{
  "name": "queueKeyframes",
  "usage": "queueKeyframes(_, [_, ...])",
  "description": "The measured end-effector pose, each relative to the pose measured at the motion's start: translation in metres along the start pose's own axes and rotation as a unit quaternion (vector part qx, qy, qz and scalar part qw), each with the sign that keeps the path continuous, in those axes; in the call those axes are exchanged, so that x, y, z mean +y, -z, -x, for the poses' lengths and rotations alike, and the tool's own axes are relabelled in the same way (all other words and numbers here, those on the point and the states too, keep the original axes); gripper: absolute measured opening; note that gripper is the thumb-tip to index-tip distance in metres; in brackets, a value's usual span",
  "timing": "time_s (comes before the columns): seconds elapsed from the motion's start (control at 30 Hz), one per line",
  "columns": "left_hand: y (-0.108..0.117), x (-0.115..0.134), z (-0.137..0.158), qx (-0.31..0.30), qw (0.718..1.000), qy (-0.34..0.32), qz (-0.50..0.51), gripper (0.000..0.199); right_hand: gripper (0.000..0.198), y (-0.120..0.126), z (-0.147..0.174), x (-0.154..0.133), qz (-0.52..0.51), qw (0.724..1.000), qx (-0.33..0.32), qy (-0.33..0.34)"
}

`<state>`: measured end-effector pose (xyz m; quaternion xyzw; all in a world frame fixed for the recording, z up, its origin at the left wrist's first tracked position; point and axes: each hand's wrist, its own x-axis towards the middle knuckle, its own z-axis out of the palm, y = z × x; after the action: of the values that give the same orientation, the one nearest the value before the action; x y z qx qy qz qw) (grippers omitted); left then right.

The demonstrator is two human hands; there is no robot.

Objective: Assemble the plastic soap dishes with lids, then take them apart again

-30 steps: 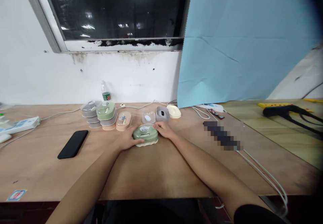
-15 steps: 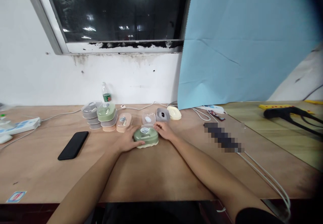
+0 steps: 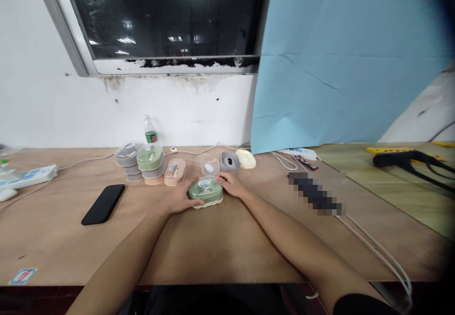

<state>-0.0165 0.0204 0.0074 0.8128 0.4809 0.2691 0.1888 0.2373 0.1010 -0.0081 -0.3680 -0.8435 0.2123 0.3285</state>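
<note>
A green oval box (image 3: pixel 206 193) with a clear lid and a wavy cream base sits on the table in front of me. My left hand (image 3: pixel 179 197) is wrapped round its left side, thumb along the front, the other fingers partly hidden behind. At the box's far right edge, my right hand (image 3: pixel 231 183) grips with curled fingertips. Just behind the box are a clear lid (image 3: pixel 209 166), a grey box part (image 3: pixel 229 161) and a cream tray (image 3: pixel 246 159). To the left stand a pink box (image 3: pixel 175 172), a stack topped by another green box (image 3: pixel 150 157), and a grey stack (image 3: pixel 130 162).
A black phone (image 3: pixel 103 204) lies on the left of the table, past it a white power strip (image 3: pixel 31 176). A water bottle (image 3: pixel 150 130) stands by the wall. On the right are a pixelated dark object (image 3: pixel 316 194), white cables (image 3: pixel 377 248) and a blue cloth (image 3: pixel 341 68).
Both hands keep their places on the green box, with hardly any visible movement. The view has shifted very slightly.
</note>
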Motion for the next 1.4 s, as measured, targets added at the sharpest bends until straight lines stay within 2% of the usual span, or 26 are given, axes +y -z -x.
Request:
queueKeyframes(0.3, [0.003,0.004,0.0,-0.001,0.998,0.032,0.052,0.088,0.043,0.002,0.001,-0.005,-0.002,1.0,0.0,0.0])
queueKeyframes(0.6, [0.003,0.002,-0.001,-0.011,0.999,0.016,0.042,0.087,0.047,0.001,0.002,-0.003,-0.017,1.0,0.012,0.022])
queueKeyframes(0.7, [0.001,0.001,-0.001,-0.013,0.999,0.022,0.033,0.088,0.054,0.002,0.002,-0.004,-0.029,0.998,0.01,0.053])
queueKeyframes(0.8, [-0.001,-0.001,-0.001,-0.008,0.999,0.026,0.023,0.088,0.061,0.002,0.002,-0.007,-0.001,0.995,-0.013,0.099])
queueKeyframes(0.9, [-0.002,-0.003,-0.001,0.002,0.999,0.031,0.019,0.088,0.065,0.001,0.0,-0.007,0.027,0.992,-0.027,0.119])
queueKeyframes(1.1, [-0.002,-0.006,-0.003,0.006,0.999,0.027,0.046,0.09,0.086,-0.002,-0.001,-0.005,0.054,0.99,-0.05,0.117])
queueKeyframes(1.27, [-0.001,-0.006,-0.003,0.006,0.999,0.028,0.034,0.089,0.092,-0.002,-0.002,-0.007,0.06,0.991,-0.059,0.099])
queueKeyframes(1.4, [0.002,-0.007,-0.002,-0.018,1.0,0.015,-0.01,0.104,0.104,-0.002,-0.003,-0.007,0.067,0.99,-0.074,0.101])
